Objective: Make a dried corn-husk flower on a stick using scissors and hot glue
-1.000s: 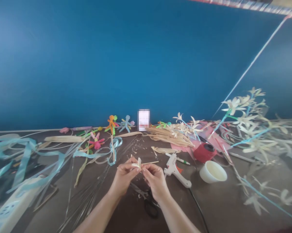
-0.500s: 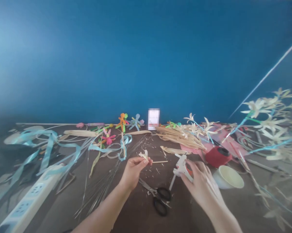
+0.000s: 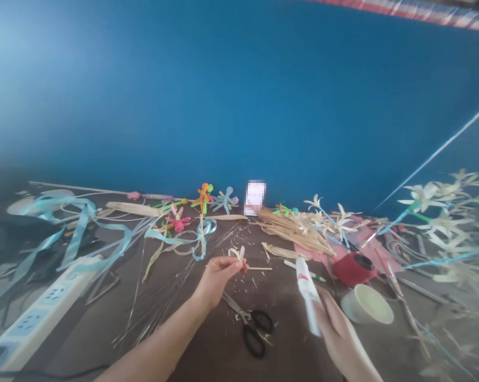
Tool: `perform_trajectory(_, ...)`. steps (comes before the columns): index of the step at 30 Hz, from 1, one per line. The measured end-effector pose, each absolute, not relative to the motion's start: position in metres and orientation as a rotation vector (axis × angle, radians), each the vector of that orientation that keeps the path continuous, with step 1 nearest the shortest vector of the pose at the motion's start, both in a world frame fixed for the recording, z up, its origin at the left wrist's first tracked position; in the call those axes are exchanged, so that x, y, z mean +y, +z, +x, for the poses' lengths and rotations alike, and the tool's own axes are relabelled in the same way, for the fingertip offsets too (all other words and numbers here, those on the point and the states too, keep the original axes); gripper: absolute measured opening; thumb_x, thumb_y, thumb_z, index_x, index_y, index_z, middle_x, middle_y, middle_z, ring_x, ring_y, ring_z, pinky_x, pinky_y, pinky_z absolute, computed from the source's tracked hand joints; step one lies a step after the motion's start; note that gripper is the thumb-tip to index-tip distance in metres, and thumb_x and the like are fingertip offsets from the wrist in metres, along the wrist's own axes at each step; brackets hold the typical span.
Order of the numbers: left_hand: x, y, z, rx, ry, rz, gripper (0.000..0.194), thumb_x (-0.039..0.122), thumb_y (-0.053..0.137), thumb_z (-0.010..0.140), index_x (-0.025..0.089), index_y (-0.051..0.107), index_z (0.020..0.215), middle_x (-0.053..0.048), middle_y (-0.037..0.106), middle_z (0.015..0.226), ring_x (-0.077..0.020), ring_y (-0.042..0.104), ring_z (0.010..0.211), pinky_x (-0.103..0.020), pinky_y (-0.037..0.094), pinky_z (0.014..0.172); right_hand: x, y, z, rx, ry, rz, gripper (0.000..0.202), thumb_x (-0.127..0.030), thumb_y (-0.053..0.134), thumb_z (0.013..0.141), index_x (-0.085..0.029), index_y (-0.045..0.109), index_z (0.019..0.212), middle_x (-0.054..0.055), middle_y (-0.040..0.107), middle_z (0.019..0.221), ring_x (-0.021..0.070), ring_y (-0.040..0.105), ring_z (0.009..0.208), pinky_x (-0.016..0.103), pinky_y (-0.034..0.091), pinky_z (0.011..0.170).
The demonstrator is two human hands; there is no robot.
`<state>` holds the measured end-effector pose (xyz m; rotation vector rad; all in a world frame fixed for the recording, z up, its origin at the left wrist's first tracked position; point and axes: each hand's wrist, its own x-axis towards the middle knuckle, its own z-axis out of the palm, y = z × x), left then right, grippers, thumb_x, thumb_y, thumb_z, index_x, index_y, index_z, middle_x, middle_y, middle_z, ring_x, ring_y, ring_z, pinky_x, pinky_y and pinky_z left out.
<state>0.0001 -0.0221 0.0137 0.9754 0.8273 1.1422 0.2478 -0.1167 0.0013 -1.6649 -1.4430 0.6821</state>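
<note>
My left hand (image 3: 219, 277) pinches a small cream flower (image 3: 238, 255) between thumb and fingers, petals pointing up. A thin pale stick (image 3: 261, 268) extends to the right from those fingertips; whether the fingers grip it I cannot tell. On the right, my right hand (image 3: 337, 326) is wrapped round a white glue gun (image 3: 308, 292), somewhat blurred and turned so that its handle is mostly hidden. Black-handled scissors (image 3: 253, 326) lie open on the dark table between my forearms, among small pale scraps.
A white cup (image 3: 369, 305) and a red rounded object (image 3: 353, 269) stand beyond my right hand. Dry husks (image 3: 295, 233) and pale flowers (image 3: 442, 223) lie right. Thin wires (image 3: 165, 294), blue ribbon (image 3: 80, 228) and a power strip (image 3: 44, 310) are left. Small pipe-cleaner figures (image 3: 203, 197) line the back.
My right hand has lifted and turned the glue gun, closing round it. The left hand still pinches the flower in nearly the same spot. The view has shifted slightly.
</note>
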Motion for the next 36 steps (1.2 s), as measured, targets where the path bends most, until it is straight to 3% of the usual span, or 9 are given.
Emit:
perform_trajectory(3, -0.022, 0.014, 0.001, 0.83, 1.119, 0.981, 0.011, 0.024, 0.065, 0.068, 0.014, 0.07, 0.069, -0.006, 0.069, 0.069, -0.0153, 0.059, 0.068, -0.029, 0.043, 0.073, -0.131, 0.019, 0.227, -1.134, 1.061, -1.191, 0.054, -0.065, 0.039, 0.071, -0.018, 0.055, 0.091, 0.01, 0.057, 0.07, 0.0126, 0.041, 0.039, 0.026, 0.033, 0.033)
perform_trajectory(6, -0.023, 0.014, 0.001, 0.811, 1.099, 0.982, 0.012, 0.024, 0.065, 0.068, 0.014, 0.07, 0.071, -0.006, 0.068, 0.068, -0.015, 0.059, 0.067, -0.029, 0.043, 0.073, -0.141, 0.031, 0.197, -1.059, 1.231, -1.125, 0.043, -0.054, 0.059, 0.065, -0.021, 0.054, 0.092, 0.0, 0.049, 0.056, 0.0095, 0.037, 0.04, 0.021, 0.031, 0.036)
perform_trajectory(11, -0.025, 0.015, 0.0, 0.813, 1.087, 0.974, 0.011, 0.024, 0.065, 0.068, 0.015, 0.07, 0.071, -0.005, 0.068, 0.067, -0.0144, 0.059, 0.067, -0.028, 0.043, 0.073, -0.14, 0.039, 0.165, -1.06, 1.47, -1.051, 0.052, -0.048, 0.073, 0.049, -0.023, 0.051, 0.089, -0.006, 0.043, 0.053, 0.0059, 0.03, 0.04, 0.018, 0.027, 0.038)
perform_trajectory(14, -0.025, 0.014, 0.001, 0.832, 1.084, 0.958, 0.011, 0.025, 0.066, 0.066, 0.016, 0.07, 0.069, -0.003, 0.068, 0.066, -0.0131, 0.058, 0.063, -0.026, 0.042, 0.068, -0.133, 0.037, 0.16, -1.181, 1.329, -1.143, 0.039, -0.045, 0.07, 0.057, -0.021, 0.052, 0.082, -0.004, 0.044, 0.053, 0.0064, 0.03, 0.041, 0.019, 0.026, 0.039)
perform_trajectory(18, -0.025, 0.014, 0.002, 0.875, 1.091, 0.998, 0.014, 0.028, 0.066, 0.065, 0.014, 0.07, 0.067, -0.004, 0.067, 0.062, -0.0136, 0.056, 0.06, -0.025, 0.042, 0.063, -0.128, 0.03, 0.162, -1.314, 1.143, -1.202, 0.039, -0.057, 0.054, 0.067, -0.018, 0.054, 0.073, -0.001, 0.046, 0.052, 0.0096, 0.034, 0.041, 0.023, 0.028, 0.04)
perform_trajectory(23, -0.025, 0.015, 0.002, 0.884, 1.095, 1.019, 0.013, 0.027, 0.066, 0.066, 0.015, 0.07, 0.067, -0.003, 0.066, 0.061, -0.0123, 0.054, 0.058, -0.024, 0.04, 0.061, -0.133, 0.028, 0.162, -1.351, 1.044, -1.216, 0.032, -0.047, 0.042, 0.08, -0.018, 0.055, 0.082, -0.001, 0.046, 0.051, 0.0117, 0.039, 0.042, 0.025, 0.033, 0.045)
perform_trajectory(30, -0.025, 0.017, 0.002, 0.865, 1.095, 1.033, 0.013, 0.027, 0.066, 0.066, 0.015, 0.07, 0.064, -0.004, 0.067, 0.062, -0.0136, 0.056, 0.059, -0.025, 0.041, 0.063, -0.131, 0.024, 0.162, -1.288, 1.029, -1.211, 0.039, -0.052, 0.044, 0.078, -0.017, 0.056, 0.089, 0.002, 0.05, 0.057, 0.0138, 0.043, 0.046, 0.026, 0.038, 0.044)
perform_trajectory(36, -0.025, 0.019, 0.001, 0.853, 1.088, 1.029, 0.013, 0.027, 0.065, 0.067, 0.015, 0.07, 0.065, -0.004, 0.067, 0.062, -0.014, 0.057, 0.061, -0.026, 0.041, 0.066, -0.129, 0.022, 0.166, -1.327, 1.039, -1.207, 0.037, -0.051, 0.043, 0.08, -0.017, 0.056, 0.084, 0.002, 0.05, 0.057, 0.0114, 0.041, 0.043, 0.025, 0.038, 0.045)
